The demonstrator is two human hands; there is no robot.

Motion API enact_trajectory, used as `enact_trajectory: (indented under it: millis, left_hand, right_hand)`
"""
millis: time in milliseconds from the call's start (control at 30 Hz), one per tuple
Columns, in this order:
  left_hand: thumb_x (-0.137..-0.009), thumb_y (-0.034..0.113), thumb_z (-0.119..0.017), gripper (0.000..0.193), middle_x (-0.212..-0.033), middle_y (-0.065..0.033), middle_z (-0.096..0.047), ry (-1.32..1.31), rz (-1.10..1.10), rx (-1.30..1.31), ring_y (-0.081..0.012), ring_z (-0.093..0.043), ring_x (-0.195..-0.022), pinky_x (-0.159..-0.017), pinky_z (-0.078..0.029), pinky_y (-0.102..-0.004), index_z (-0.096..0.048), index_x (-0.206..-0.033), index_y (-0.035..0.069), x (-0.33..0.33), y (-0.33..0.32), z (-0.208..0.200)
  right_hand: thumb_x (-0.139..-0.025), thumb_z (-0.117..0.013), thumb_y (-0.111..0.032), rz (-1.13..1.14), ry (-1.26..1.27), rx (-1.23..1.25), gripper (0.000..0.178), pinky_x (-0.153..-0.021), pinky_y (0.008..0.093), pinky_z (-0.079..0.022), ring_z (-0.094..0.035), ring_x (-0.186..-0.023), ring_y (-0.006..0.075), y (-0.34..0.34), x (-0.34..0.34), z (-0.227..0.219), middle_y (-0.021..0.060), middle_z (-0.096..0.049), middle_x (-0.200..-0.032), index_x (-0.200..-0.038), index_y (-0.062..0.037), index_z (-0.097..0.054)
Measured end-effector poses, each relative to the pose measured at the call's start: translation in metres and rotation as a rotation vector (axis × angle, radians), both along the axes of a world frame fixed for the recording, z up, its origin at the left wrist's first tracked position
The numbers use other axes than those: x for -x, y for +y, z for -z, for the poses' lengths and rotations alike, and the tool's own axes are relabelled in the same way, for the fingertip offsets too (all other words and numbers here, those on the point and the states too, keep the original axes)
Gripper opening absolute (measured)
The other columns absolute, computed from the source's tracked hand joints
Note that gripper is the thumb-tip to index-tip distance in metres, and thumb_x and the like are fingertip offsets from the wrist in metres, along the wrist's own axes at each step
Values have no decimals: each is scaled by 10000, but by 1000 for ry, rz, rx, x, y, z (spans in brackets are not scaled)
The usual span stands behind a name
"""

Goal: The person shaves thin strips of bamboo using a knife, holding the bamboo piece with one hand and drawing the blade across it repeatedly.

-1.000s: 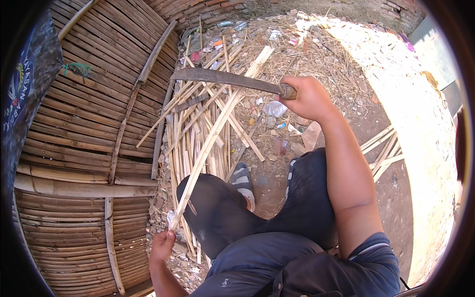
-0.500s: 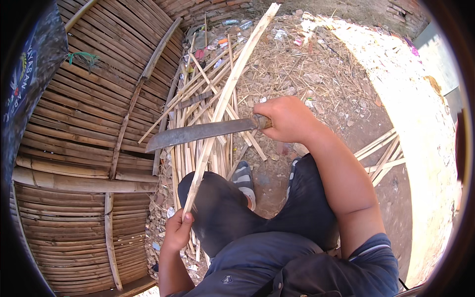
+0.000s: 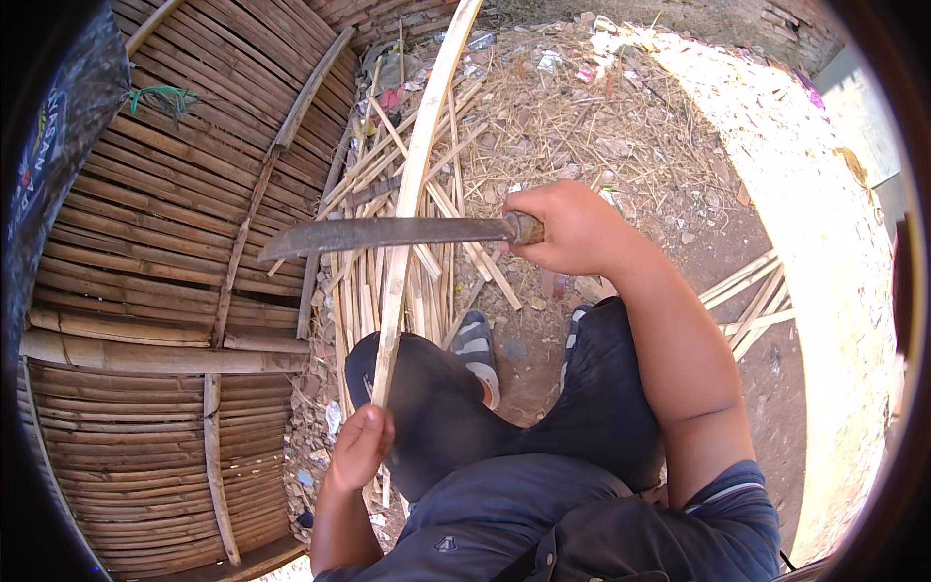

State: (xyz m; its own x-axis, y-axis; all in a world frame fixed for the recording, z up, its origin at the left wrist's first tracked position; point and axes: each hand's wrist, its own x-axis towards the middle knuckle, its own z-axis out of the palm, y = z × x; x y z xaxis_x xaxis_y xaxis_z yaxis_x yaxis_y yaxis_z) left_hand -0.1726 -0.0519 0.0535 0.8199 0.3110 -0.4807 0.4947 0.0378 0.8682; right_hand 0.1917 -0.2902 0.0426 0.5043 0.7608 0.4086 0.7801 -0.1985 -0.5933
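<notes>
In my right hand (image 3: 572, 228) is a machete (image 3: 388, 233), gripped by its wooden handle. Its long dark blade points left and lies across a pale split-bamboo strip (image 3: 417, 160); whether steel and strip touch I cannot tell. My left hand (image 3: 363, 444) is closed round the strip's near end, beside my left knee. From there the strip slants up and away, past the top edge of the view. Beneath it, many similar pale strips (image 3: 427, 301) lie in a loose pile on the ground, partly hidden by the blade and my knee.
A bamboo-slat wall (image 3: 145, 262) rises along the left, with a dark printed sheet (image 3: 73, 107) at its upper corner. More strips (image 3: 752, 310) lie on the dirt at the right. Straw and litter (image 3: 621, 126) cover the ground ahead, up to a brick wall (image 3: 776, 24).
The strip has turned steeper, its far end swinging left and out of view. My left hand has shifted slightly right. The machete has moved a little left and up, its blade now nearly level.
</notes>
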Motion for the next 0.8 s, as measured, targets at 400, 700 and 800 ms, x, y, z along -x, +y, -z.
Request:
enact_trajectory:
  millis: [400,700,800]
  left_hand:
    - [-1124,559,-431,509,-700,26,-363,109,85,319,-95,-301,-562,-516,-265,-268,-504,-924,97,2,-8,6]
    - [-1132,546,-424,500,-703,25,-378,101,49,315,-84,-309,-556,-506,-271,-257,-509,-933,95,-6,-11,11]
    - [-1142,520,-422,501,-687,27,-414,122,59,187,-79,-353,-555,-508,-310,-258,-512,-898,92,-1,-8,9]
  right_hand:
    - [-832,-804,-288,97,49,56,321,-784,545,-558,-713,-895,439,-7,-9,-5,207,-735,-880,-1081,-93,-745]
    - [-808,-837,-305,-263,-83,294,305,-737,531,-540,-702,-845,435,18,39,-12,185,-713,-825,-974,-81,-712]
    - [-800,-834,-298,-273,-44,287,305,-783,547,-555,-708,-865,444,18,39,-17,194,-715,-809,-988,-88,-720]
